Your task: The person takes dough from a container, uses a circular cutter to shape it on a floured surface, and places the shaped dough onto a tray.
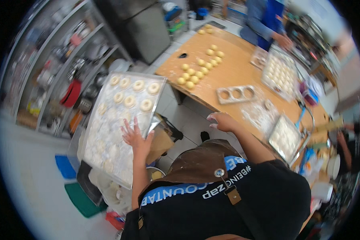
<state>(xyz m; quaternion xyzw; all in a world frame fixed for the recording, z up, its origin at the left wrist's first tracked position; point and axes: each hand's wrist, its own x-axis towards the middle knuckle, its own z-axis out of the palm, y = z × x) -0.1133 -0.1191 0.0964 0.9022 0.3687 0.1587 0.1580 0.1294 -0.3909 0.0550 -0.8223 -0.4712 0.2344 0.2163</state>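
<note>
My left hand (135,135), fingers spread and dusted with flour, is over a large floured metal tray (156,105) at the left; whether it touches the tray I cannot tell. Several ring-shaped pieces of dough (129,101) lie in the tray's far part, and paler rounds are on its near part. Beside the wooden table's near edge is my right hand (222,121), empty, its thumb and finger apart and floury. The nearest thing to it on the table is a pale mould (236,94) with three round holes.
Several yellow dough balls (193,73) sit on the wooden table (228,52). A tray of pale dough balls (279,74) and a floury tray (285,138) stand at the right. A co-worker's hand (283,41) is beyond. Shelves (42,106) line the left.
</note>
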